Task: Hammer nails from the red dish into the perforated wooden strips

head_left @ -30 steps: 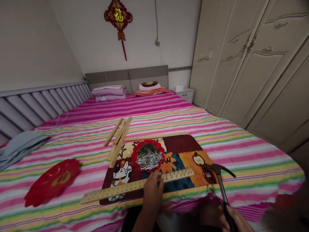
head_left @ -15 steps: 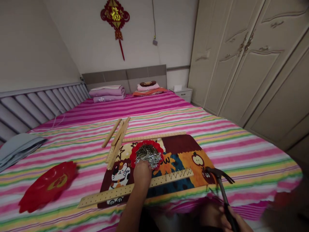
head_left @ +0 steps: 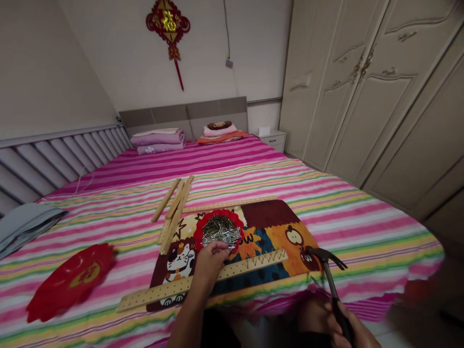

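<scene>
My left hand [head_left: 213,256] is at the near rim of a red scalloped bowl [head_left: 199,240] full of loose metal nails [head_left: 222,229]. Its thumb and fingers are pinched together; what lies between them is too small to make out. Under that wrist runs a long pale wooden strip [head_left: 165,291] with a row of holes. Several nails [head_left: 266,258] stand up from the strip's right part. At the lower right, my right hand [head_left: 348,328] is wrapped round the black handle of a claw hammer [head_left: 331,278], whose head is over the patterned mat's right edge.
The patterned mat [head_left: 261,212] lies on a striped bed. Loose wooden strips [head_left: 177,208] are piled at its left, and another holed strip [head_left: 232,203] lies along its far edge. A red tray [head_left: 68,285] and folded grey cloth [head_left: 27,224] are farther left.
My left hand has drawn slightly back from the nails toward the bowl's near rim, its pinched fingers now showing. The right hand keeps its grip on the hammer. The view has shifted slightly.
</scene>
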